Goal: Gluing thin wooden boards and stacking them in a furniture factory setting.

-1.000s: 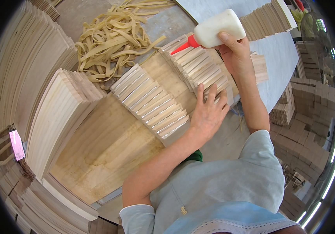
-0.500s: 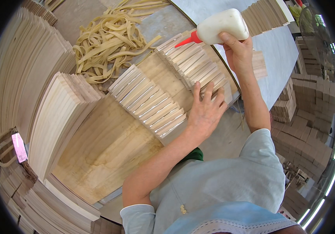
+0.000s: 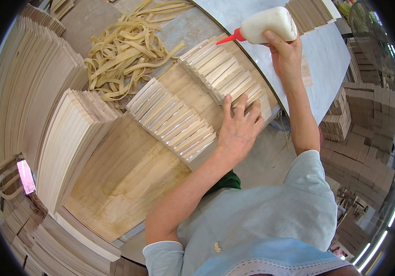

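My right hand (image 3: 285, 57) is wrapped round a white squeeze bottle (image 3: 267, 25) with a red pointed nozzle. The bottle lies nearly level, its tip close to the far end of the right-hand row of wooden strips (image 3: 220, 69). On the near end of that row rest the spread fingertips of my left hand (image 3: 239, 133). A second row of strips (image 3: 172, 122) sits to the left, with white glue lines along its edges. Both rows lie on a wooden board (image 3: 195, 87).
Tall stacks of curved wooden boards (image 3: 75, 138) stand at the left. Tangled yellowish bands (image 3: 128, 53) lie beyond the rows. A pale tabletop (image 3: 319, 89) extends to the right, bearing more stacked strips (image 3: 310, 16). Piles of wooden pieces (image 3: 367, 124) fill the far right.
The bottle's red tip has shifted slightly away from me and to the right, toward the row's far end. My left hand stays on the near end of the strips.
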The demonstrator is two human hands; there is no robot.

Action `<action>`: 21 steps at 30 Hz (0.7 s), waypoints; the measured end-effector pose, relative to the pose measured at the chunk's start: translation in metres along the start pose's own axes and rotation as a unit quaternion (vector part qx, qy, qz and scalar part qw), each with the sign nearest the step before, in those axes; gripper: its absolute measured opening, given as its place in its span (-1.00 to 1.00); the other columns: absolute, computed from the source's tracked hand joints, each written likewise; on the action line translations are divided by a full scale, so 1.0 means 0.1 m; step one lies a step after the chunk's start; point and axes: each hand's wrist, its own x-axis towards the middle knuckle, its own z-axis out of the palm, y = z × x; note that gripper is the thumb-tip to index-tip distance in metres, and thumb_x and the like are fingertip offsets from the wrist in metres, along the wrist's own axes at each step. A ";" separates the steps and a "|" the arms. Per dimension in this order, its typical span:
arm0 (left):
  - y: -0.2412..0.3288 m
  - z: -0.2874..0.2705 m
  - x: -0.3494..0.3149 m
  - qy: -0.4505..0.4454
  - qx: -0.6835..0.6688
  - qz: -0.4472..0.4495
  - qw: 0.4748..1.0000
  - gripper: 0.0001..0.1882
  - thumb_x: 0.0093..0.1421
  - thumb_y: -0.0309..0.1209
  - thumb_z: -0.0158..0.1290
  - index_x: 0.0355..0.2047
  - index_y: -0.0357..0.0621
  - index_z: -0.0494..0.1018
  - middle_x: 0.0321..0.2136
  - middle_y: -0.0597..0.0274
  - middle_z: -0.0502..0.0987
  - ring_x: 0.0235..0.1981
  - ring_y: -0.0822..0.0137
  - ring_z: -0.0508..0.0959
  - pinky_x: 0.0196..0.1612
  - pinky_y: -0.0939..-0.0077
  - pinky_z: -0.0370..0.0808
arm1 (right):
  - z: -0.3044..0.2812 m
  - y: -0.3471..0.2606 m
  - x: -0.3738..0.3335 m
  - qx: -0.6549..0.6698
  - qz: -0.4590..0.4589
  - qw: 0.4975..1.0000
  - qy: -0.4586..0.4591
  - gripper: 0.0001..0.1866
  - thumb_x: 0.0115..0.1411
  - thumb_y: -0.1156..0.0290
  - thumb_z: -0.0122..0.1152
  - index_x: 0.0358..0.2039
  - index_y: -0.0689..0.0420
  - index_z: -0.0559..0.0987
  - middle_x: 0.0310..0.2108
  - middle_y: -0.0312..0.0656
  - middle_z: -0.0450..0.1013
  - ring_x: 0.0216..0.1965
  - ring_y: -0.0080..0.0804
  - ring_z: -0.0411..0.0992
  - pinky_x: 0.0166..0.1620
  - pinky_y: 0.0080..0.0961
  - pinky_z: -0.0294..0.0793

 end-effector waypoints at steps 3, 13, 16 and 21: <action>0.01 0.01 0.01 0.012 -0.003 0.003 1.000 -0.74 0.06 -0.39 0.04 -0.20 -0.06 0.47 0.07 0.21 0.30 0.17 -0.01 0.16 0.24 -0.29 0.01 | -0.06 -0.08 0.00 -0.020 -0.001 1.000 0.012 -0.60 0.17 0.47 0.22 0.01 0.30 0.39 -0.12 -0.09 0.48 -0.10 -0.24 0.51 -0.09 -0.18 0.59; 0.00 -0.02 0.00 0.024 0.000 0.007 1.000 -0.73 0.02 -0.38 0.09 -0.22 -0.08 0.46 0.05 0.22 0.31 0.16 0.00 0.20 0.23 -0.28 0.03 | 0.14 -0.05 -0.29 0.167 0.068 0.983 -0.039 -0.51 0.12 0.54 0.26 0.06 0.28 0.34 -0.11 -0.08 0.46 -0.09 -0.21 0.50 -0.15 -0.16 0.64; 0.00 -0.03 0.00 0.015 0.001 0.007 1.000 -0.72 0.01 -0.39 0.11 -0.21 -0.07 0.46 0.05 0.22 0.32 0.16 0.01 0.20 0.24 -0.27 0.01 | 0.18 0.02 -0.35 0.149 0.105 0.983 -0.020 -0.43 0.08 0.55 0.32 0.09 0.24 0.31 -0.10 -0.12 0.46 -0.09 -0.30 0.50 -0.14 -0.34 0.63; 0.01 -0.04 0.00 -0.006 0.003 0.004 1.000 -0.69 -0.01 -0.38 0.13 -0.20 -0.05 0.45 0.06 0.23 0.30 0.17 0.02 0.19 0.24 -0.27 0.00 | 0.23 0.03 -0.37 0.132 0.113 0.985 -0.019 -0.41 0.06 0.54 0.34 0.10 0.22 0.31 -0.08 -0.14 0.45 -0.07 -0.32 0.49 -0.15 -0.37 0.61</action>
